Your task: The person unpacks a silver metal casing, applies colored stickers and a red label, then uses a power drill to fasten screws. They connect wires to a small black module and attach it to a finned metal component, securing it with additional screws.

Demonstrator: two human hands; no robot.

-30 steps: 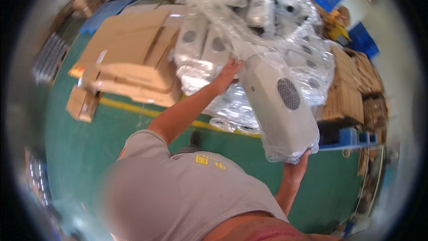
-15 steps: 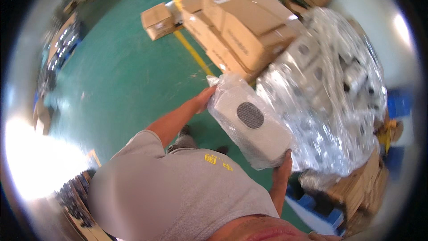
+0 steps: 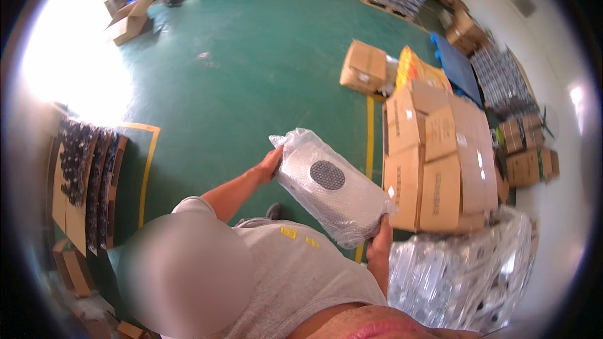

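Observation:
Between my two hands I carry a boxy, light-coloured part in bubble wrap (image 3: 342, 198), with a dark round mesh patch showing on its upper face. My left hand (image 3: 271, 162) grips its far left end, where loose plastic sticks out. At the opposite end, my right hand (image 3: 380, 238) is closed on the lower right corner. The part is held tilted in front of my body, above the green floor. Its underside is hidden, and so are some of my fingers.
Stacked cardboard boxes (image 3: 440, 163) stand to the right, beside a yellow floor line (image 3: 370, 144). Nearer on the right is a plastic-wrapped stack of similar parts (image 3: 458, 270). A small carton (image 3: 364, 66) sits farther off. At left stands a rack-like stack of dark parts (image 3: 94, 182).
My body has turned left, so the cardboard stack and wrapped pile now lie farther right. The wrapped part stays in both hands, with the floor now in front of it.

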